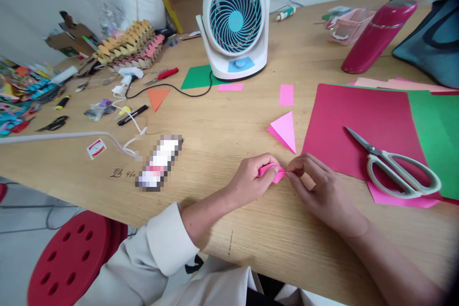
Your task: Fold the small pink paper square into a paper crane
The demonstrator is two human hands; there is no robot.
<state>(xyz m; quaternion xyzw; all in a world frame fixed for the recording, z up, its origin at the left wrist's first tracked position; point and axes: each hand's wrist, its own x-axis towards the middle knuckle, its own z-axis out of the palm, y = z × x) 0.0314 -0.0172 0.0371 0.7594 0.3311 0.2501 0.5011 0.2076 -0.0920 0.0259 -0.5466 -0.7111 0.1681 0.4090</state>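
Between my hands is a small folded piece of pink paper (278, 176), held just above the wooden table. My left hand (256, 174) is closed around its left part, thumb on top. The fingertips of my right hand (317, 184) pinch its right end. Just beyond lies a folded pink paper triangle (285, 130), and behind that a small pink paper rectangle (286, 95). Right of my right hand, a pair of scissors (394, 167) with pale handles rests on red paper sheets (358, 119).
A white and blue fan (235, 21) stands at the back on green paper (195, 77). A phone (159, 162) lies to the left, near a black marker (132, 115) and a cable. A magenta bottle (380, 36) stands back right, and a red stool (68, 258) is below the table's left edge.
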